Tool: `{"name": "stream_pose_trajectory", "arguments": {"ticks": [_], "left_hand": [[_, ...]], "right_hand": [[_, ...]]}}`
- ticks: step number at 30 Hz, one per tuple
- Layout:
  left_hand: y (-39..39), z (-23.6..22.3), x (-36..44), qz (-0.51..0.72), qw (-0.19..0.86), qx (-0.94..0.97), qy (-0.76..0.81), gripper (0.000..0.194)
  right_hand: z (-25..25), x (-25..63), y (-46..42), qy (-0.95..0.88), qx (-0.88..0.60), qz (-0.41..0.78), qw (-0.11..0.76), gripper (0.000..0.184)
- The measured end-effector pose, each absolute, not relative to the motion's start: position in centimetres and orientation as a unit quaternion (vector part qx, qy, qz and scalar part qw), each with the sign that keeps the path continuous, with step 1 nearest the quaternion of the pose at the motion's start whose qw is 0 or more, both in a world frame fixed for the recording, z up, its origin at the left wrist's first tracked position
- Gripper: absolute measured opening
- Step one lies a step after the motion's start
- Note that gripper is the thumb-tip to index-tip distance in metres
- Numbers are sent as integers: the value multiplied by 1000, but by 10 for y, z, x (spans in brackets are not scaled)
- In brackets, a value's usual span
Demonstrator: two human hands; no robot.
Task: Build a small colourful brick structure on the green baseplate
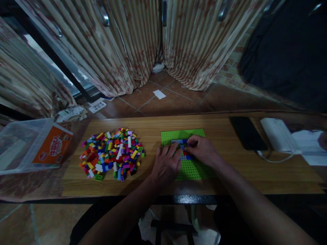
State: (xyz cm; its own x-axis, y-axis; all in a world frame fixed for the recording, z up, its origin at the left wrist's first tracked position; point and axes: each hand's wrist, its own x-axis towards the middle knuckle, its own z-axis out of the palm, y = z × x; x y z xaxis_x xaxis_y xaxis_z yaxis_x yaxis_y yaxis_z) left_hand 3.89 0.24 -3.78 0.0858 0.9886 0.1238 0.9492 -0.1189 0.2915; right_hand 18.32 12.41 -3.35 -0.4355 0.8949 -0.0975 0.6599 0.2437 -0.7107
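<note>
Two bare hands, the left hand [166, 165] and the right hand [204, 149], meet over a green studded board [194, 174] on a wooden table [150, 131], where a small cluster of toy bricks [176, 141] in grey, blue and red sits toward the middle of the board, partly covered by fingers. The left hand lies back upward across the board's left side, its fingers bent and side by side, their tips at the left end of the cluster; whether they grip a brick cannot be told. At the cluster's right end, the thumb and forefinger of the right hand are drawn toward each other, though any brick pinched between them is hidden.

The step in hand appears to be fitting or adjusting bricks on the board, the left hand seemingly steadying while the right does the finer work. The next move would seem to call for lining up studs and a firm downward push, with the neighbouring bricks kept in place.

To the left of the board, well apart from it, a loose heap of mixed bricks [109, 158] spreads over the table, near a clear plastic tub [20, 144]. A dark phone [247, 132] lies on the right, a white cable [278, 161] at its near end.
</note>
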Motion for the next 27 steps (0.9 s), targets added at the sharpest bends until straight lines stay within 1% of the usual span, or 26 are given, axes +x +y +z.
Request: {"name": "stream_pose_trajectory", "arguments": {"ticks": [5, 8, 15, 21, 27], "left_hand": [[2, -38, 40, 152, 62, 728, 666, 37], [1, -40, 40, 167, 59, 726, 664, 36], [1, -43, 40, 200, 44, 726, 657, 34], [1, -45, 41, 193, 37, 727, 658, 42], [0, -44, 42, 175, 31, 734, 655, 43]], "right_hand": [[-34, 182, 125, -773, -502, 348, 174, 19], [-34, 184, 126, -766, -501, 366, 167, 21], [-35, 186, 132, -757, -502, 381, 172, 17], [-32, 182, 131, -767, -509, 350, 171, 15], [-32, 182, 131, -766, -511, 352, 168, 14]]}}
